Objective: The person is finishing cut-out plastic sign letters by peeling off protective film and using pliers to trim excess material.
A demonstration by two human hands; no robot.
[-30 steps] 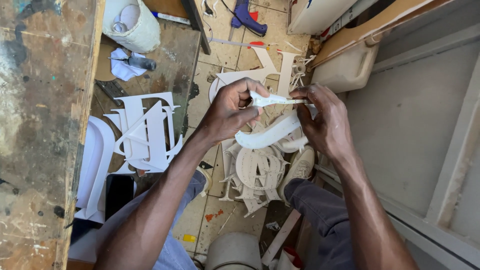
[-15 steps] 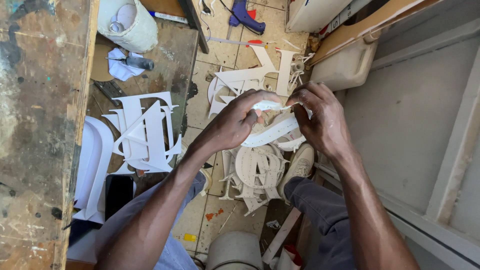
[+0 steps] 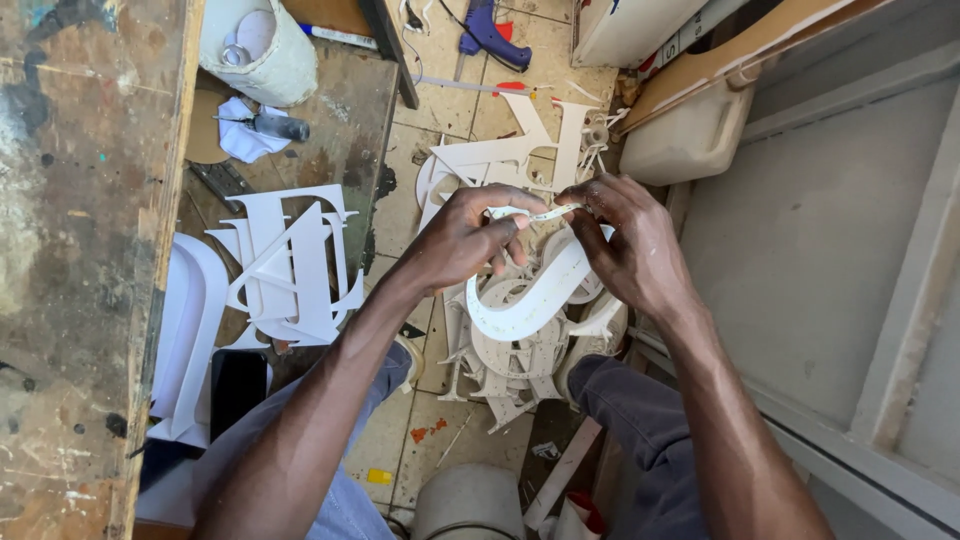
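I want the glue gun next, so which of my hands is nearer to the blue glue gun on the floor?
Left. The left hand sits below the blue glue gun at the frame's top; the right hand is below and further right. Both grip a curved white letter piece.

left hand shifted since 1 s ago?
Yes. The left hand has slid toward the bottom of the frame, away from the blue glue gun, and now pinches the thin white strip lower over the curved white piece.
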